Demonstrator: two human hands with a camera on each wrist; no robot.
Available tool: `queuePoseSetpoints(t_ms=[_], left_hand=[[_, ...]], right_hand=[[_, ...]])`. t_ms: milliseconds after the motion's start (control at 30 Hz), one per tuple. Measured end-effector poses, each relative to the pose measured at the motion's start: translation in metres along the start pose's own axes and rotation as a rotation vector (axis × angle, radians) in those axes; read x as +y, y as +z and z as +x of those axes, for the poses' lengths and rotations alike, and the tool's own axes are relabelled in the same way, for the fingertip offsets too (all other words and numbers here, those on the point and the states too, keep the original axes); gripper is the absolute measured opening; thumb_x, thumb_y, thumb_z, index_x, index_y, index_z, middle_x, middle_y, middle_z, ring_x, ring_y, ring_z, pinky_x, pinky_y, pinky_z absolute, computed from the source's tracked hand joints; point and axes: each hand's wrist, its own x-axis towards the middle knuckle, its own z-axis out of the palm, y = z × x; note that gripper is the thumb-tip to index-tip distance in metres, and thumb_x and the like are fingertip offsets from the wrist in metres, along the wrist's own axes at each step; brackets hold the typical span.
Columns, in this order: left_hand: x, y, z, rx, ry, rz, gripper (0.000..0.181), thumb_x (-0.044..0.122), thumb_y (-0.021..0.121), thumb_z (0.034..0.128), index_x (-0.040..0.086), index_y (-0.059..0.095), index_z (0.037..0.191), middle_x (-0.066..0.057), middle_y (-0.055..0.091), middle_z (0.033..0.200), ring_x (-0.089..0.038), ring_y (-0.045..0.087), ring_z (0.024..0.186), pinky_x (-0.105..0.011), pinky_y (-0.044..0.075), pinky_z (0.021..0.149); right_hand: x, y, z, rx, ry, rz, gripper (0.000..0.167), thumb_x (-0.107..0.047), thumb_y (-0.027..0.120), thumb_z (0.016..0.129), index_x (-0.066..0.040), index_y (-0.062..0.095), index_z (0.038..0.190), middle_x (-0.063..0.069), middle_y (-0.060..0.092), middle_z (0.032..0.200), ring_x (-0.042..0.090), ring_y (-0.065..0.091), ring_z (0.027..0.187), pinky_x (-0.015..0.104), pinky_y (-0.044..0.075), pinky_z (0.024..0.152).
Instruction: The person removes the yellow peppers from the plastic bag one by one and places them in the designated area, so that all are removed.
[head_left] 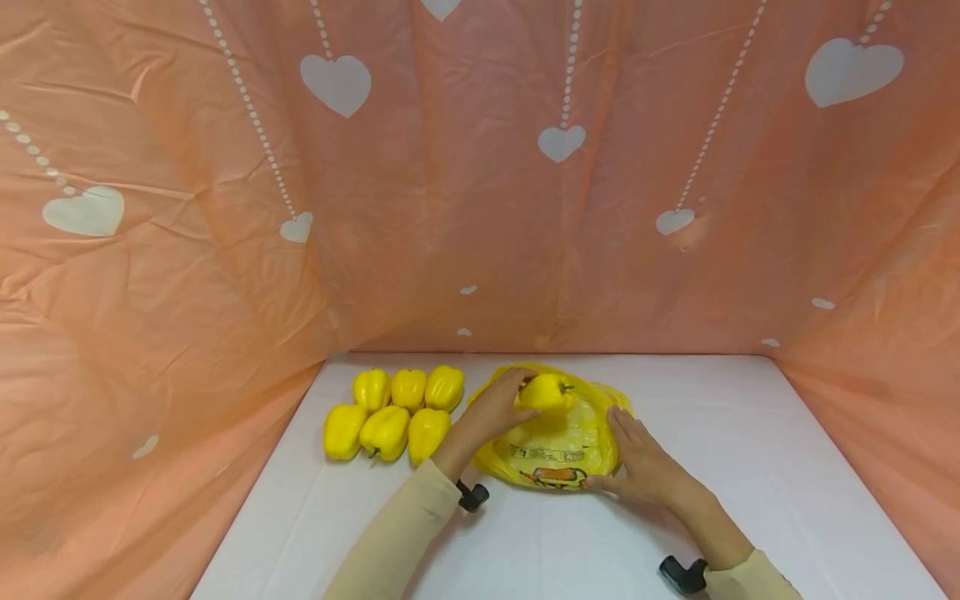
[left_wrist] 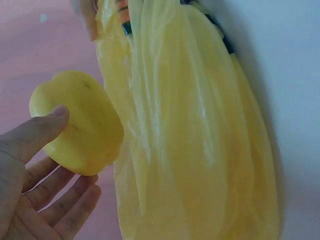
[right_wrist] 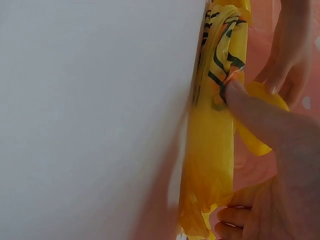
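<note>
A yellow bell pepper (head_left: pixel 547 393) is in my left hand (head_left: pixel 495 410), held above the far part of a yellow plastic bag (head_left: pixel 501 465). In the left wrist view, the thumb lies on one side of the pepper (left_wrist: pixel 82 122) and the fingers support the other. The bag lies spread on the table with its mouth open and printed figures showing near its front. My right hand (head_left: pixel 651 467) touches the bag's right side, fingers extended and thumb apart. The right wrist view shows that thumb (right_wrist: pixel 255 117) against the printed plastic.
Several more yellow bell peppers (head_left: pixel 386 432) stand in two rows left of the bag, close to my left forearm. A white table (head_left: pixel 750 450) carries everything. Behind and beside it hangs a peach-coloured curtain (head_left: pixel 480 208) with white hearts.
</note>
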Motion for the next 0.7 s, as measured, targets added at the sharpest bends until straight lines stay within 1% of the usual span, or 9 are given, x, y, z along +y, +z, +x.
queuePoseSetpoints(t_ms=[100, 267, 400, 500, 700], left_hand=[[0.001, -0.002, -0.005, 0.002, -0.005, -0.010, 0.066, 0.030, 0.079, 0.1004, 0.010, 0.050, 0.156, -0.010, 0.056, 0.154, -0.025, 0.059, 0.133, -0.042, 0.050, 0.115], [0.000, -0.006, -0.013, 0.033, 0.028, -0.009, 0.065, 0.030, 0.080, 0.0997, 0.008, 0.052, 0.154, -0.009, 0.057, 0.153, -0.024, 0.061, 0.130, -0.041, 0.051, 0.113], [0.001, -0.009, -0.020, 0.041, 0.040, -0.030, 0.066, 0.030, 0.079, 0.1003, 0.008, 0.051, 0.155, -0.010, 0.057, 0.154, -0.025, 0.061, 0.130, -0.042, 0.052, 0.113], [0.001, -0.011, -0.026, 0.039, 0.023, -0.054, 0.067, 0.031, 0.078, 0.1009, 0.009, 0.049, 0.157, -0.010, 0.057, 0.154, -0.026, 0.061, 0.131, -0.044, 0.052, 0.112], [-0.002, -0.014, -0.036, 0.059, -0.013, -0.107, 0.067, 0.031, 0.080, 0.1000, 0.008, 0.050, 0.156, -0.010, 0.058, 0.153, -0.027, 0.061, 0.132, -0.045, 0.052, 0.113]], right_hand=[[0.001, 0.000, 0.000, 0.003, -0.002, 0.000, 0.126, -0.062, 0.082, 0.087, 0.015, 0.019, 0.163, 0.035, 0.017, 0.172, 0.054, 0.019, 0.159, 0.065, 0.019, 0.128], [0.001, 0.001, 0.000, 0.008, -0.003, 0.001, 0.126, -0.062, 0.083, 0.086, 0.015, 0.020, 0.163, 0.035, 0.018, 0.172, 0.054, 0.019, 0.159, 0.065, 0.018, 0.128], [0.001, 0.001, 0.000, 0.015, -0.001, 0.000, 0.127, -0.061, 0.084, 0.086, 0.016, 0.020, 0.163, 0.036, 0.018, 0.171, 0.054, 0.019, 0.158, 0.066, 0.018, 0.128], [0.001, 0.000, 0.000, 0.016, -0.001, -0.001, 0.127, -0.061, 0.084, 0.085, 0.016, 0.020, 0.163, 0.036, 0.018, 0.171, 0.054, 0.019, 0.158, 0.066, 0.018, 0.128], [0.000, 0.000, 0.000, 0.005, 0.004, 0.005, 0.127, -0.062, 0.083, 0.086, 0.015, 0.019, 0.163, 0.035, 0.017, 0.172, 0.055, 0.018, 0.158, 0.066, 0.019, 0.128]])
